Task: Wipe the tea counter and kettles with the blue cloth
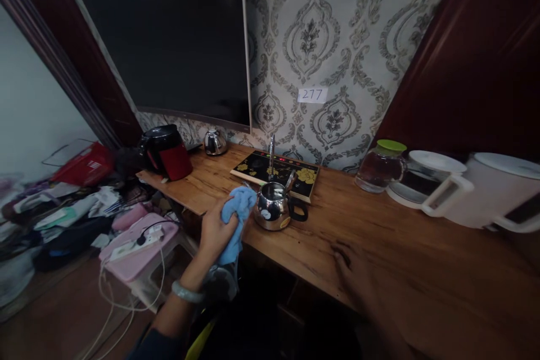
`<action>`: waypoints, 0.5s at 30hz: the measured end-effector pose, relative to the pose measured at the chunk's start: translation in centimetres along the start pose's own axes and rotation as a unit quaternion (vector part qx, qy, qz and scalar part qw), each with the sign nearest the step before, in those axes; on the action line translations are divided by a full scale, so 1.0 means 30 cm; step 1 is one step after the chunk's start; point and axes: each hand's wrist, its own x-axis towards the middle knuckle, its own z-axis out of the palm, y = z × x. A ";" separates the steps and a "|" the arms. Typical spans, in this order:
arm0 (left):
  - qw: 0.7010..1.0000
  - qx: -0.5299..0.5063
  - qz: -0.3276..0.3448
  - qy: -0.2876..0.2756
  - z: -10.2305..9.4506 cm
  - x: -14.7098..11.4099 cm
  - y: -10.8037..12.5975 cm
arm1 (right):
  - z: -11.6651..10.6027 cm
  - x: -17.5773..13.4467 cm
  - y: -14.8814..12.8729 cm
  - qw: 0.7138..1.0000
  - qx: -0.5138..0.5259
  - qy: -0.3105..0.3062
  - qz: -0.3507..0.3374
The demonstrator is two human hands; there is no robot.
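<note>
Sleeve (157, 342), left hand (216, 232) around cloth (231, 246), long axis downward.

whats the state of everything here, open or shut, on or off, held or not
left hand: closed on the cloth
blue cloth: held, bunched
right hand: empty, open
front kettle: upright, top open
black hot plate: red light lit
glass jug: green lid on
television: screen dark
power strip: black plug in
</note>
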 end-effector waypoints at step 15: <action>0.960 0.146 0.122 -0.205 0.208 -0.133 0.271 | 0.005 0.002 0.009 1.000 -0.009 0.005 -0.016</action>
